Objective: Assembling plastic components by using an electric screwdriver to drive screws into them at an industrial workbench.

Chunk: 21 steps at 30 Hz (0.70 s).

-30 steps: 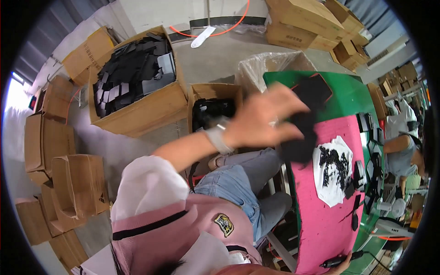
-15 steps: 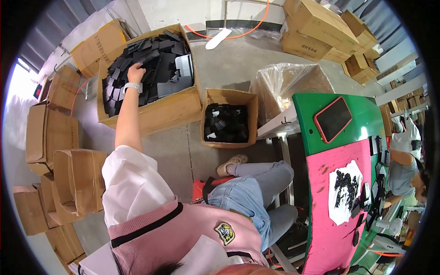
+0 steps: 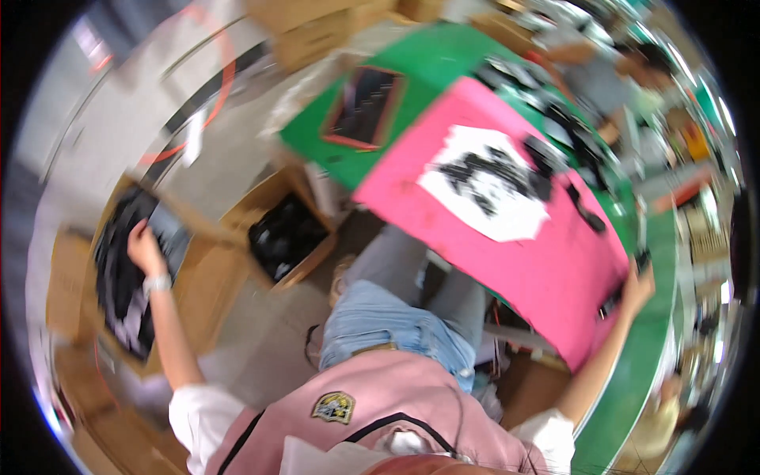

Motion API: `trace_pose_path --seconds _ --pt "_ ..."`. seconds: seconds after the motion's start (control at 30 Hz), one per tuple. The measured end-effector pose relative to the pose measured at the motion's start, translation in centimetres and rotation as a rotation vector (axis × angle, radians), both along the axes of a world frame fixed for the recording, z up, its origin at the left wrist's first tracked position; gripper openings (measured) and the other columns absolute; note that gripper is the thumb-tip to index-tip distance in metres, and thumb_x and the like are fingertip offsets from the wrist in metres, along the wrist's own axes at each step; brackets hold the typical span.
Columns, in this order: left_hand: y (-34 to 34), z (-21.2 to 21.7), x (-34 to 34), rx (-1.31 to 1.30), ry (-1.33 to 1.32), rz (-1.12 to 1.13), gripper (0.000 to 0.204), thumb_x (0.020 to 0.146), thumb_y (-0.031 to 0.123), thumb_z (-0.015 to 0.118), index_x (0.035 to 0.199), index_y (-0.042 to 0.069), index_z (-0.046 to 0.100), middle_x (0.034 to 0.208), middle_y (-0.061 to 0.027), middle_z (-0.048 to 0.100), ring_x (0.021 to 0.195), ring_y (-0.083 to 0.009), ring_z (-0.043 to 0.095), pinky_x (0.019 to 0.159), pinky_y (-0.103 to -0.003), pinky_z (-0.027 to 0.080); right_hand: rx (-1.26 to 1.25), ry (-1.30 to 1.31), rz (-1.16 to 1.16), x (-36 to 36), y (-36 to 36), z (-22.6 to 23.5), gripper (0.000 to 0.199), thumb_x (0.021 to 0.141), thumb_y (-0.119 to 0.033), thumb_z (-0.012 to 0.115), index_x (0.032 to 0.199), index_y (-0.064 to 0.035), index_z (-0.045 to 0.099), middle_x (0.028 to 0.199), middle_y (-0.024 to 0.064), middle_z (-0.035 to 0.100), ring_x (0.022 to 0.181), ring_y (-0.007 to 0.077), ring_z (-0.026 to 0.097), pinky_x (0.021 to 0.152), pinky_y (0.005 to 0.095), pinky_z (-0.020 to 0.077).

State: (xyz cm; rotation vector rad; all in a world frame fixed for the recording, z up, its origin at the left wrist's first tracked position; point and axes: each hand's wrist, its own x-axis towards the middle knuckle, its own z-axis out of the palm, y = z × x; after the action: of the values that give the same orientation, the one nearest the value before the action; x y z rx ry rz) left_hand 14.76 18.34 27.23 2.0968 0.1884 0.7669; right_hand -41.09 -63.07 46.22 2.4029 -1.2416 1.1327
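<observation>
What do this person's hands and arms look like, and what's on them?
The left hand and the right hand wear no gloves. A pale wristband circles the left wrist; it's too blurry to tell if it's a watch. Loose, short white cloth sleeves come out from a pink vest with black stripes.

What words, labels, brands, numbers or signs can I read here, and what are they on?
None can be read.
Crest patch on the pink knitted vest: any lettering is too small and blurred.
Cardboard box beyond the green tabletop: any print is too blurred.
Smartphone: dark screen, no legible text.
</observation>
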Motion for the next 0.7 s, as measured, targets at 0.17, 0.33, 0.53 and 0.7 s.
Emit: trace_pose_path --seconds 0.17,0.33,0.53,0.7 --pt "-16.1 8.4 -0.6 -0.118 -0.18 -0.471 0.02 0.087 0.001 0.056 0.106 -0.002 0.063 0.105 -0.0063 0.064 0.095 -0.0157 0.058 0.085 -0.028 0.046 -0.184 -0.006 0.036 6.2 4.7 2.4 0.054 0.075 -0.025 0.074 0.121 -0.0051 0.053 0.117 0.021 0.049 0.115 0.0367 0.046 0.099 0.0425 0.0386" --pt "-38.3 19.5 -14.7 0.11 -0.377 -0.986 0.015 0.081 0.001 0.06 0.095 0.005 0.061 0.105 -0.0094 0.059 0.099 -0.0225 0.057 0.082 -0.033 0.046 0.087 0.067 0.399 10.7 8.4 4.2 0.049 0.072 -0.023 0.072 0.115 -0.0039 0.058 0.118 0.0165 0.053 0.113 0.0325 0.052 0.096 0.0386 0.0428" --pt "-51.1 18.7 -27.8 0.283 -0.473 -2.044 0.03 0.074 0.012 0.068 0.101 0.004 0.059 0.111 -0.0154 0.057 0.103 -0.0315 0.057 0.087 -0.041 0.047 0.337 0.106 0.596 18.8 8.1 1.8 0.058 0.076 -0.025 0.069 0.125 -0.0012 0.05 0.129 0.0205 0.05 0.119 0.0361 0.049 0.099 0.0401 0.0415" --pt "-57.0 16.9 -32.5 0.62 -0.728 -2.58 0.046 0.082 0.032 0.06 0.12 0.006 0.051 0.129 -0.014 0.049 0.127 -0.0255 0.043 0.104 -0.05 0.033 0.225 0.029 0.673 21.3 8.0 -2.5 0.048 0.079 -0.022 0.066 0.123 -0.0094 0.054 0.13 0.0182 0.048 0.119 0.0362 0.048 0.097 0.0437 0.0416"
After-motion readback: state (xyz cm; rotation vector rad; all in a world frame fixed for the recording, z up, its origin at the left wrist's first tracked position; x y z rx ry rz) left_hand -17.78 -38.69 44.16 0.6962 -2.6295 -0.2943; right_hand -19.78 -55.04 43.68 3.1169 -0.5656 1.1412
